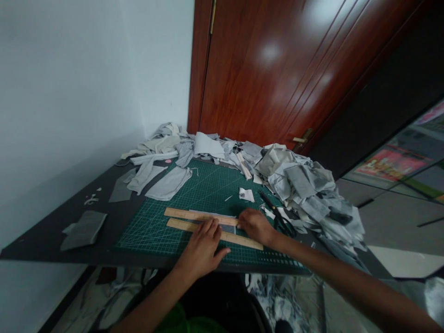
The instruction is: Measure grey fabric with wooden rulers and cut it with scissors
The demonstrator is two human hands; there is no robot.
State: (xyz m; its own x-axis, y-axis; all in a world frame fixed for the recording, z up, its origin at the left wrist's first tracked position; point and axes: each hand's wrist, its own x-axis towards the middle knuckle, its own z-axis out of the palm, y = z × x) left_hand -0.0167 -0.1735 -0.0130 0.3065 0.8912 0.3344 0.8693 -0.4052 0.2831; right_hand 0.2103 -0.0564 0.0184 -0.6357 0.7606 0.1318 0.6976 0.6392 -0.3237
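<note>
Two wooden rulers lie nearly parallel on the green cutting mat [203, 185], the upper ruler [182, 213] and the lower ruler [239, 239]. Beneath and between them shows a small grey piece of cloth [229, 228]. My left hand [204, 247] rests across both rulers, fingers stretched out and thumb apart. At the right end of the upper ruler, my right hand [255, 225] is closed, fingertips down by the cloth's corner; what it pinches is hidden. Black scissors [275, 210] lie just beyond my right hand. A small white cloth piece [246, 194] sits farther up the mat.
A big heap of grey cloth scraps [305, 185] covers the table's right side, and more scraps [208, 145] line the back edge. At left lie a folded grey cloth [85, 230] and pale cut pieces [169, 183]. A wooden door [253, 69] stands behind.
</note>
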